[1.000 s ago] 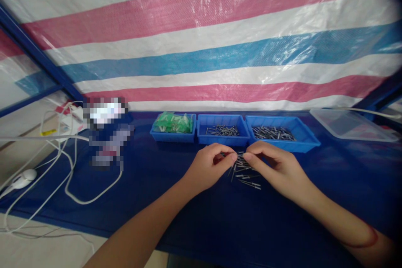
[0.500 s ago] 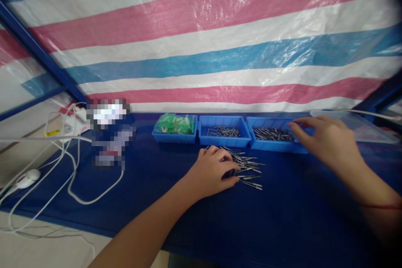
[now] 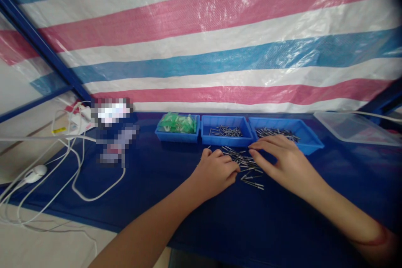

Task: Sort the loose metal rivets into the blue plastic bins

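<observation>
A loose pile of blind rivets (image 3: 243, 160) lies on the blue tabletop in front of the bins. My left hand (image 3: 216, 169) rests at the left side of this pile, fingers curled down and closed on some of the rivets; its fingertips are partly hidden. Over the pile's right side reaches my right hand (image 3: 278, 159), thumb and fingers apart, with nothing visible between them. Behind the hands stand the middle blue bin (image 3: 228, 139) and the right blue bin (image 3: 309, 140), both holding more rivets. My right hand covers part of the right bin's front.
The left blue bin (image 3: 179, 137) holds green plastic packets (image 3: 177, 122). A clear plastic lid (image 3: 354, 127) lies at the back right. White cables (image 3: 80, 194) tangle at the left near pixelated items. A striped plastic sheet (image 3: 201, 63) hangs behind the table.
My right hand has moved left and toward me, from the right bin to the loose pile. My left hand's fingers have drawn closer together at the pile.
</observation>
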### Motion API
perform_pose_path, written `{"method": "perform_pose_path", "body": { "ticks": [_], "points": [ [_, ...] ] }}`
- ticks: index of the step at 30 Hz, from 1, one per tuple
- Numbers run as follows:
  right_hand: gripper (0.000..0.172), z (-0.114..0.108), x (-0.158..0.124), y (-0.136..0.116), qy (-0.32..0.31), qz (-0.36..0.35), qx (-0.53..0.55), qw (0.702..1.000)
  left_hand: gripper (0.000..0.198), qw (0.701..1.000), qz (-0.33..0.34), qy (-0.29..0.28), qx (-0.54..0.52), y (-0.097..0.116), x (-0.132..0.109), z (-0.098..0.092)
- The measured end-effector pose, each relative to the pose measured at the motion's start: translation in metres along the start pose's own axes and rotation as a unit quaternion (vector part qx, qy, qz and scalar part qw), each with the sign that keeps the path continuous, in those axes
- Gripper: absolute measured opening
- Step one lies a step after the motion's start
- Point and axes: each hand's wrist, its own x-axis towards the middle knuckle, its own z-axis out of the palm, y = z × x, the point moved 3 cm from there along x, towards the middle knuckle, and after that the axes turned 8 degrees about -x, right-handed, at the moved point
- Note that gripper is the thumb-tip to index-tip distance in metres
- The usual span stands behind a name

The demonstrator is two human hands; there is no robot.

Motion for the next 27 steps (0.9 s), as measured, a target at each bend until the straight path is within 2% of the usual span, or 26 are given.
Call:
{"method": "perform_pose_path", "body": {
  "ticks": [16, 22, 27],
  "points": [
    [0.016, 0.015, -0.004, -0.016, -0.082, -0.063, 0.078, 0.992, 0.020, 0.998, -0.017, 0.002, 0.067, 0.004, -0.002, 0.006],
    [0.018, 0.015, -0.003, -0.019, -0.097, -0.081, 0.077, 0.989, 0.022, 0.996, -0.028, 0.067, -0.046, 0.000, 0.001, 0.002],
    [0.016, 0.015, -0.004, -0.023, -0.113, -0.077, 0.116, 0.984, 0.023, 0.977, -0.015, 0.140, -0.162, -0.001, 0.002, -0.001]
  ]
}}
